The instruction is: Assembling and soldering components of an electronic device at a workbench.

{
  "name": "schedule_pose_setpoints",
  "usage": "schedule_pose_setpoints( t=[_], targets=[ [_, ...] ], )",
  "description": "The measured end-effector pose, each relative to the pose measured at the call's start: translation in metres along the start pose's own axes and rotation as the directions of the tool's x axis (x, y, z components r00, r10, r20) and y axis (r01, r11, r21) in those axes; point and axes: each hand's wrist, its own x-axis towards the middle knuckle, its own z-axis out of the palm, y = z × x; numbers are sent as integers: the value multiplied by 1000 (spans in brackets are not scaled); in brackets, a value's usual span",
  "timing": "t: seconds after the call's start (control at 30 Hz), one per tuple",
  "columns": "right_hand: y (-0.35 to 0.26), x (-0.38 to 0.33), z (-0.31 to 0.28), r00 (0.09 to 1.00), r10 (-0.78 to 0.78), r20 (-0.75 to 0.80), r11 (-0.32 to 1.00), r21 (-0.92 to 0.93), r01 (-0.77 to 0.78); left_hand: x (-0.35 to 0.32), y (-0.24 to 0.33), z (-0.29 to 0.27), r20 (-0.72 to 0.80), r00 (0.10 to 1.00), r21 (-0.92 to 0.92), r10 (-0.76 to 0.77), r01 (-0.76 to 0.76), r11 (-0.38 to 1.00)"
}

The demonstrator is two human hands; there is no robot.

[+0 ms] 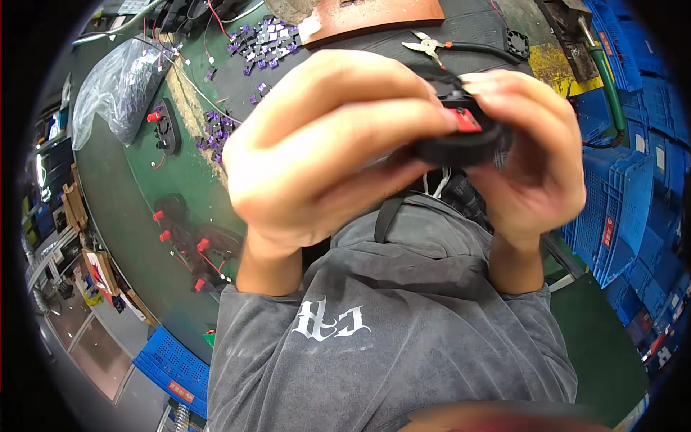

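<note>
Close to the camera, both my hands hold a black rounded plastic housing [457, 151] between them. It has a small red part [468, 121] on its upper side, and motion blurs its outline. My left hand [324, 144] is closed on the housing, with thumb and fingers at the red part. On the other side, my right hand [536, 137] grips it with fingertips at its top edge and its lower fingers curled underneath. The fingers hide much of the housing. Just beyond it lie pliers [426, 45] with open jaws.
Several small purple-and-black switches [263, 47] lie scattered on the dark mat. To the left are a clear plastic bag [119, 90], a black housing with a red knob [167, 128], and more such housings [216, 241]. Blue crates [608, 209] stand on the right, near a green-handled tool [608, 86].
</note>
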Motion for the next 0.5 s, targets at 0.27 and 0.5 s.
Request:
schedule_pose_setpoints(
  t=[0.27, 0.5],
  targets=[
    [-13, 5, -9, 949, -316, -2, 900, -316, 299, 2, 24, 15, -129, 977, 286, 171, -128, 950],
    [-12, -4, -6, 947, -321, 3, 876, -378, 298, -3, 22, 21, -146, 961, 353, 233, -170, 920]
  ],
)
